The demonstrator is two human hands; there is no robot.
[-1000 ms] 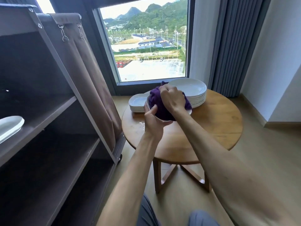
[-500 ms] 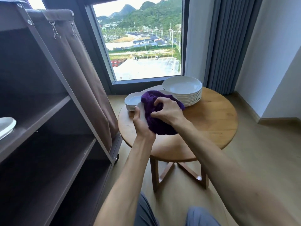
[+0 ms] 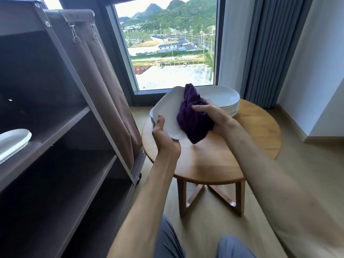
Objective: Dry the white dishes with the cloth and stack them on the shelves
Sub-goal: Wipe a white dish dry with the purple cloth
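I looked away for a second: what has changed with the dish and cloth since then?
The left hand has tilted the white dish up, baring its face; the right hand has wiped the purple cloth to its right side. Both grips, the plate stack and the shelf dish are unchanged.

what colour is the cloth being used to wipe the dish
Dark purple. The cloth, gripped in the right hand, shows clearly in the head view.
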